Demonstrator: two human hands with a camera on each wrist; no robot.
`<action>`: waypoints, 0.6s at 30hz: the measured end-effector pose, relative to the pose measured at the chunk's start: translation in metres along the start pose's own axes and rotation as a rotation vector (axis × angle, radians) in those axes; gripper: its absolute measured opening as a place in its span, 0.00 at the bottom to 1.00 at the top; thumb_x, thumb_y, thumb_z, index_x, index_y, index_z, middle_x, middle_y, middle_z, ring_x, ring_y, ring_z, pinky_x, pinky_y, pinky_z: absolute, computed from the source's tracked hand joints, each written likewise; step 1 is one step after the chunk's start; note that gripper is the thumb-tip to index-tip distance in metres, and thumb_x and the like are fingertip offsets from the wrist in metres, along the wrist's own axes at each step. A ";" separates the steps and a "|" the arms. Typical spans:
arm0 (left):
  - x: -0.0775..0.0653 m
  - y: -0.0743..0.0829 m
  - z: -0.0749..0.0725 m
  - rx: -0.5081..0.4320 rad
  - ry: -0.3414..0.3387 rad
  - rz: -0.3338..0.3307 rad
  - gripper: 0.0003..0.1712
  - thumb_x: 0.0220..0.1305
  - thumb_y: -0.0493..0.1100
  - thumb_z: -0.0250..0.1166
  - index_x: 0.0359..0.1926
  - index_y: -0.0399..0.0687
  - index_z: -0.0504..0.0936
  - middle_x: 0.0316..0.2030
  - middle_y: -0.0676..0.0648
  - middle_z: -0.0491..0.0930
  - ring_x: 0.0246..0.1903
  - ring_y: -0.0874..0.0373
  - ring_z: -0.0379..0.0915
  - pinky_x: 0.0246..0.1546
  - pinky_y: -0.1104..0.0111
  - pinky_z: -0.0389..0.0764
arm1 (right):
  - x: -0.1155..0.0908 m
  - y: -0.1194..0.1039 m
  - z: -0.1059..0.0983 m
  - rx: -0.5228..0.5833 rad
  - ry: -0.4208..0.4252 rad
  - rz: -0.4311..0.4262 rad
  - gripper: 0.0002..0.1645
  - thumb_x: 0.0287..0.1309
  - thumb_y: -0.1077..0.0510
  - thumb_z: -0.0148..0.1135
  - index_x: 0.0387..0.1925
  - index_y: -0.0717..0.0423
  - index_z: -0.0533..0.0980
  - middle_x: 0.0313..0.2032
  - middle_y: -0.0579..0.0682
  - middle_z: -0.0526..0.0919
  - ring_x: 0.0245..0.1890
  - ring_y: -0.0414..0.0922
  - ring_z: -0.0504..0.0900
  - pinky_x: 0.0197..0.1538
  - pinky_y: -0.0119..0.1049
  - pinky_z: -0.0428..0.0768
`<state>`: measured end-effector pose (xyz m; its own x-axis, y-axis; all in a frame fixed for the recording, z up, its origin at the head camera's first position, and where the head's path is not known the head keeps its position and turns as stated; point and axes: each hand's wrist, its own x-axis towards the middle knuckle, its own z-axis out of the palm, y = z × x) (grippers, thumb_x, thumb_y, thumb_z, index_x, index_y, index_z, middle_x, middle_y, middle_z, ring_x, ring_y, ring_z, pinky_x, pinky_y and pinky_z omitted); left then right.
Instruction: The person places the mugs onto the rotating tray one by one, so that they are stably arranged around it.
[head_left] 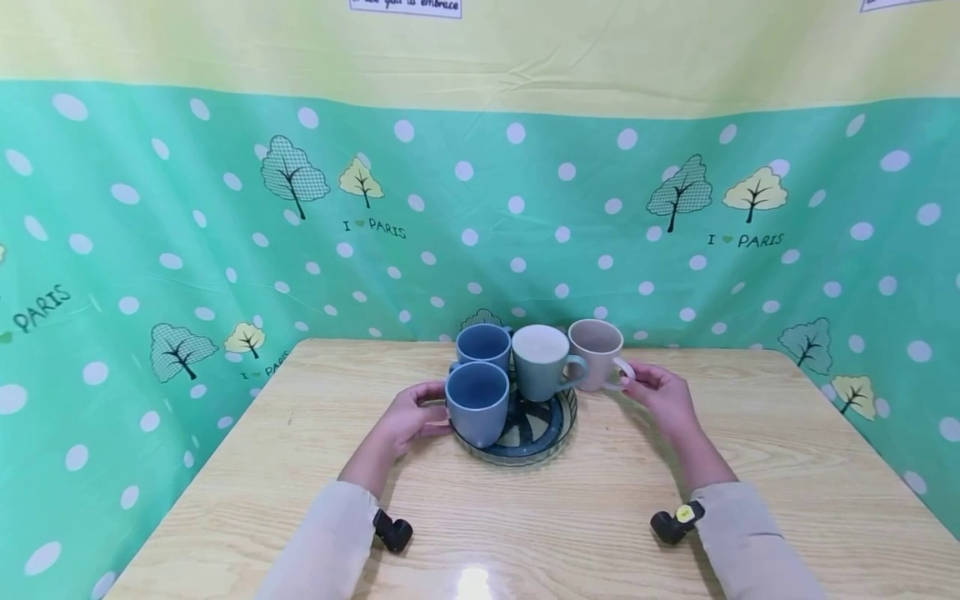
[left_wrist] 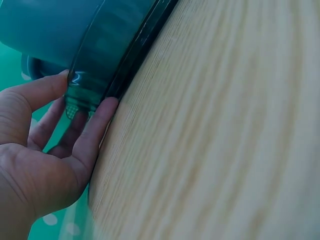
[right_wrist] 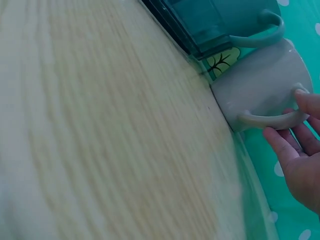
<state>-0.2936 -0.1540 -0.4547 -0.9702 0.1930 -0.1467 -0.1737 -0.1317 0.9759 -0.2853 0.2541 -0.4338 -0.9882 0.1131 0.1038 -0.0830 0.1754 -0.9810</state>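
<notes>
A round glass-walled tray point(head_left: 558, 442) with a dark patterned base stands on the table. On it are a front blue mug point(head_left: 477, 408), another blue mug point(head_left: 483, 343) behind, and a grey-green mug point(head_left: 540, 371) with a pale inside, its handle to the right. My left hand point(head_left: 411, 417) holds the tray's left side, thumb at the glass rim and fingers low along the wall point(left_wrist: 85, 95). Just right of the tray is a pinkish-grey mug point(head_left: 592, 354), upright, its base at the tabletop. My right hand point(head_left: 663, 400) pinches its handle point(right_wrist: 272, 121) between thumb and fingers.
The wooden table point(head_left: 315, 433) ends at a green polka-dot cloth point(head_left: 420, 275) hanging close behind the mugs. The grey-green mug's handle point(head_left: 576, 372) reaches out toward the pinkish-grey mug. A black wrist camera point(head_left: 393, 532) sits at my left sleeve, another point(head_left: 669, 527) at the right.
</notes>
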 end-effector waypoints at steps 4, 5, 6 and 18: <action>-0.002 -0.001 0.001 0.012 0.006 0.013 0.31 0.55 0.19 0.59 0.62 0.31 0.70 0.59 0.33 0.69 0.45 0.45 0.79 0.45 0.52 0.84 | 0.001 0.002 0.002 0.044 0.035 0.012 0.26 0.61 0.63 0.65 0.58 0.73 0.71 0.39 0.45 0.83 0.39 0.33 0.81 0.49 0.27 0.82; -0.003 -0.001 0.001 0.017 0.007 0.014 0.31 0.55 0.19 0.60 0.62 0.31 0.70 0.59 0.33 0.69 0.46 0.45 0.78 0.45 0.52 0.84 | 0.001 0.002 0.002 0.051 0.043 0.013 0.26 0.61 0.64 0.65 0.58 0.73 0.70 0.38 0.44 0.82 0.38 0.33 0.81 0.48 0.27 0.82; -0.003 -0.001 0.002 0.022 0.007 0.015 0.31 0.55 0.20 0.60 0.62 0.31 0.70 0.59 0.33 0.69 0.46 0.45 0.78 0.45 0.52 0.84 | 0.001 0.003 0.002 0.060 0.051 0.014 0.26 0.61 0.64 0.65 0.58 0.73 0.70 0.36 0.43 0.82 0.38 0.33 0.81 0.48 0.28 0.82; -0.011 0.001 0.004 0.057 0.033 0.011 0.31 0.51 0.21 0.66 0.58 0.33 0.74 0.56 0.35 0.71 0.45 0.48 0.79 0.45 0.54 0.84 | 0.001 0.000 0.008 0.060 0.117 0.039 0.23 0.58 0.68 0.65 0.54 0.74 0.72 0.33 0.45 0.81 0.36 0.35 0.81 0.46 0.27 0.83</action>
<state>-0.2827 -0.1522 -0.4514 -0.9772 0.1596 -0.1401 -0.1539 -0.0782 0.9850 -0.2870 0.2465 -0.4346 -0.9692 0.2327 0.0808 -0.0563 0.1100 -0.9923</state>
